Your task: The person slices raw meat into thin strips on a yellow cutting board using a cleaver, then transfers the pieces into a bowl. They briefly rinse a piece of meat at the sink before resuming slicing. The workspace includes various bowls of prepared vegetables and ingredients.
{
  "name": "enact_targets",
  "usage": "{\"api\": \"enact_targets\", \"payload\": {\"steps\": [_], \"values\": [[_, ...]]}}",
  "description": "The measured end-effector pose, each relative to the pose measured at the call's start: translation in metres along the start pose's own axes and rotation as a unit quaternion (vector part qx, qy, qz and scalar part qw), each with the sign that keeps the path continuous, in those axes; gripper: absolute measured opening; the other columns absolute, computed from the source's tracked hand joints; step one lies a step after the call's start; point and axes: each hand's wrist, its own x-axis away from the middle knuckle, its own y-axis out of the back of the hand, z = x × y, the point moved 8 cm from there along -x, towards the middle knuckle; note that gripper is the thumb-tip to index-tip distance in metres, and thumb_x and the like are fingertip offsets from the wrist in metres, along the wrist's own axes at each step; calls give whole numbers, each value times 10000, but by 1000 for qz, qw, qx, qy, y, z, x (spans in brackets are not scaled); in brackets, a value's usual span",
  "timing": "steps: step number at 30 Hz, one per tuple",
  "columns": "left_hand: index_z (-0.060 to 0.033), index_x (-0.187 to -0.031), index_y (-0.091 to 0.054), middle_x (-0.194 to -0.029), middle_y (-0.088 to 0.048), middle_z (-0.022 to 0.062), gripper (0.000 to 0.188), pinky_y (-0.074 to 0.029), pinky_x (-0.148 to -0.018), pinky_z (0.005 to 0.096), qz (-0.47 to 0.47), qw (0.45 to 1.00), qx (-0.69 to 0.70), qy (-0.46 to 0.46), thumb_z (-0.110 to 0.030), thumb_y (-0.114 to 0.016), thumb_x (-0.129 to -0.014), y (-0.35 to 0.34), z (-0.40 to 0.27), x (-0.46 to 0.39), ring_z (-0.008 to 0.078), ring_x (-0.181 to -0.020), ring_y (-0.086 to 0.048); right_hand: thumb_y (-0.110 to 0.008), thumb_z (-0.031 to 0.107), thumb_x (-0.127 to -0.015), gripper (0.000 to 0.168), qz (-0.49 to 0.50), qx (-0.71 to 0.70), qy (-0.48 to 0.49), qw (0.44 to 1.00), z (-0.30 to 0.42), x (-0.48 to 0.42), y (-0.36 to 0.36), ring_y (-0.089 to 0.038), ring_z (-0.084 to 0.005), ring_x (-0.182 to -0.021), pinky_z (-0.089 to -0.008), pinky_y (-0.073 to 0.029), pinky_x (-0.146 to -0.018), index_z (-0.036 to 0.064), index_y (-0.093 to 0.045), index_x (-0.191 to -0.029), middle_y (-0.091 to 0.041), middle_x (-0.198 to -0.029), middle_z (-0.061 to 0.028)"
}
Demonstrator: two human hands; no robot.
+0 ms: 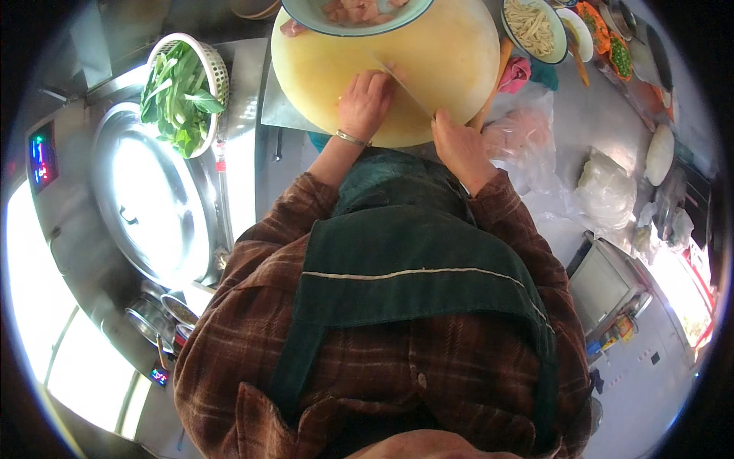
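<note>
A round, yellowish cutting board (459, 51) lies before me. My right hand (459, 143) grips a kitchen knife (412, 90), whose thin blade slants away to the upper left across the board. Close against the blade, the curled fingers of my left hand (366, 106) rest on the board. What lies under those fingers is hidden. Just beyond the blade is a small pinkish piece (395, 72), apparently raw meat. An enamel bowl (367, 31) with pieces of raw meat (355, 11) stands at the board's far edge, and another meat piece (292, 27) lies left of it.
Leafy greens (180, 97) fill a white plastic basket (219, 74) at left, beside a large round metal lid or pan (200, 229). To the right are a bowl of pale strips (530, 28), a pink cloth (514, 74), a plastic bag of pinkish contents (519, 132) and a whitish bag (606, 189).
</note>
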Motion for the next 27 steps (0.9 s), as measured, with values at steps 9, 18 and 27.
{"api": "enact_targets", "payload": {"steps": [9, 18, 27], "values": [[-118, -966, -553, -941, -563, 48, 320, -452, -719, 349, -76, 997, 14, 2, -129, -680, -673, 24, -4, 2, 264, -848, -537, -446, 186, -895, 143, -20, -14, -10, 1000, -2, 25, 25, -573, -375, -581, -462, -445, -501, 47, -415, -894, -565, -624, -175], [-104, -925, -554, -926, -557, 59, 256, -455, -685, 359, -34, 999, 39, 4, -97, -665, -695, 10, 10, 14, 270, -812, -536, -453, 181, -888, 149, 38, 8, -9, 999, 19, 29, 22, -572, -366, -560, -459, -447, -495, 38, -414, -879, -565, -632, -171], [-82, -934, -532, -910, -538, 87, 255, -449, -697, 374, -14, 998, 38, 53, -116, -639, -705, 3, 16, 16, 281, -827, -529, -454, 137, -868, 119, 4, 24, 43, 999, 26, -15, -3, -586, -346, -550, -448, -458, -471, 26, -414, -879, -570, -599, -163]]}}
